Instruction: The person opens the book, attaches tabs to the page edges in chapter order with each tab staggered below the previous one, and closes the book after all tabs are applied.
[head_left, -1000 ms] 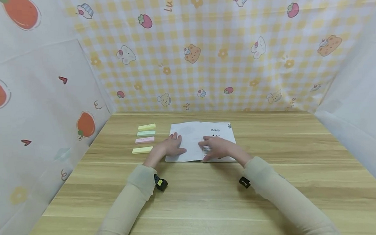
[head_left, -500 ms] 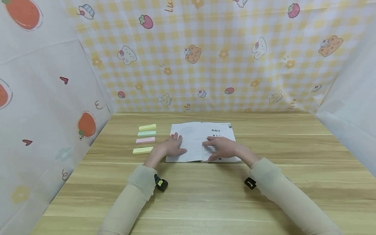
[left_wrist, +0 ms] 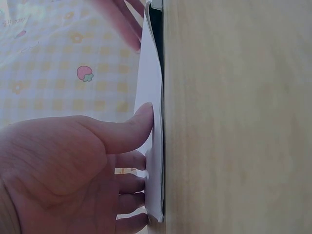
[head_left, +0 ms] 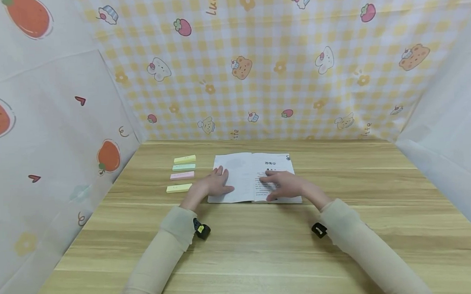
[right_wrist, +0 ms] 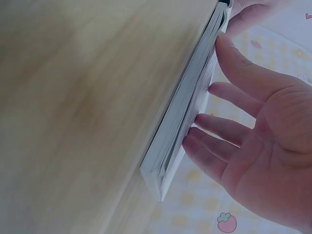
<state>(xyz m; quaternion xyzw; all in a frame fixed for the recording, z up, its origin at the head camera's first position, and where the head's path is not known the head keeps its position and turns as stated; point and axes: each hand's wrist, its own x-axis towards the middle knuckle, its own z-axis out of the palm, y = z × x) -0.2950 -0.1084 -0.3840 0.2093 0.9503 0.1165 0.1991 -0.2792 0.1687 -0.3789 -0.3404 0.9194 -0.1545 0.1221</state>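
Observation:
An open book (head_left: 242,164) lies flat on the wooden table, its left page mostly blank and its right page printed with lines of text. My left hand (head_left: 216,183) rests on the left page with fingers spread; in the left wrist view its thumb and fingertips touch the thin left side (left_wrist: 155,131). My right hand (head_left: 286,184) is over the right page, fingers spread, covering part of the text. Seen from the right wrist, the fingertips touch the page on the thicker stack of pages (right_wrist: 180,122). Neither hand grips anything.
Left of the book lie several sticky-note pads in a column: a yellow one (head_left: 184,159), a green one (head_left: 183,167), a pink one (head_left: 182,175) and another yellow one (head_left: 179,188). A patterned cloth (head_left: 233,85) hangs behind the table (head_left: 256,260).
My right hand has slid to the right across the right page, away from the spine, uncovering more printed text. The left hand has stayed in place on the left page.

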